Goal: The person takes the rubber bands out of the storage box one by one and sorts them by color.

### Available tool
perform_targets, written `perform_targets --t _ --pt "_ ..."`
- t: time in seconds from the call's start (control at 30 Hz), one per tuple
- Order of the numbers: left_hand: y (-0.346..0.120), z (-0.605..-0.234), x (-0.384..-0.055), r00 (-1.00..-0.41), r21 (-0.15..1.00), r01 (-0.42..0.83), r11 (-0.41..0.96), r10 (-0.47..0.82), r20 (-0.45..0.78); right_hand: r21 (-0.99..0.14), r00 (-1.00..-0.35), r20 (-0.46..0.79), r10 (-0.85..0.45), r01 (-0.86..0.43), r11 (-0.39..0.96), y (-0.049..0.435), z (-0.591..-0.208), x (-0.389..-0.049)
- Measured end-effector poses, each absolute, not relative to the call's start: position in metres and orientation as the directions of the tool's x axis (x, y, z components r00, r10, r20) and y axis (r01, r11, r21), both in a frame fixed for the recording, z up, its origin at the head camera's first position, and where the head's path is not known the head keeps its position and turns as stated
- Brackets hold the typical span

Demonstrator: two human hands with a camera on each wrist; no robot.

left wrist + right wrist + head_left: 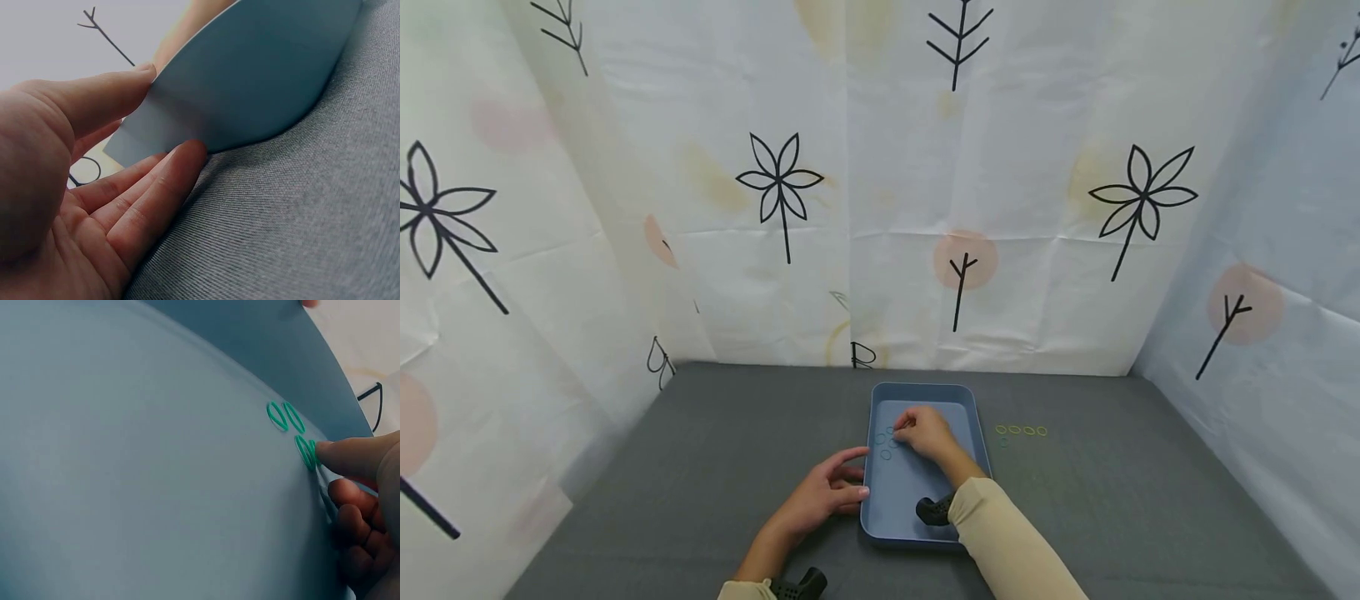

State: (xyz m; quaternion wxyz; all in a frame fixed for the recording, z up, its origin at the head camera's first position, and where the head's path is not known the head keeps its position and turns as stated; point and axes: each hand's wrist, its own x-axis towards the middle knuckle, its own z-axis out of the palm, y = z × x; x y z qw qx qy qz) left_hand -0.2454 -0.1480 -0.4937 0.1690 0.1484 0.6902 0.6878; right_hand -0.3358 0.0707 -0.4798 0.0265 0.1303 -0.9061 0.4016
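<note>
A blue rectangular tray [917, 508] lies on the grey cloth. Several thin green rubber bands [277, 417] rest flat in its far left part. My right hand [925, 432] is over them, fingers curled. In the right wrist view its thumb tip overlaps one green rubber band [312, 447] in a pinch; the index finger is hidden behind the thumb. My left hand [823, 496] touches the left side of the tray. In the left wrist view, its thumb is at the rim and its loosely extended fingers [181, 169] lie against the outer wall.
Right of the tray, several yellow rubber bands [1015, 430] form a row on the grey cloth [1112, 492]. One green band [1003, 442] lies just below the row. Behind the table hangs a white printed curtain [895, 167], with more of it along both sides.
</note>
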Motion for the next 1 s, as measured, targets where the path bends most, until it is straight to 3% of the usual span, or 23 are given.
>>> perform_targets --t 0.8,1.0 --pt "-0.148 -0.492 -0.244 -0.896 1.0 -0.017 0.01 0.444 -0.02 -0.617 -0.952 0.058 -0.301 -0.271 0.739 0.069 -0.47 -0.331" --pt "-0.148 -0.491 -0.244 -0.899 1.0 -0.018 0.007 0.438 -0.02 -0.657 -0.948 0.062 -0.311 -0.274 0.703 0.071 -0.467 -0.329"
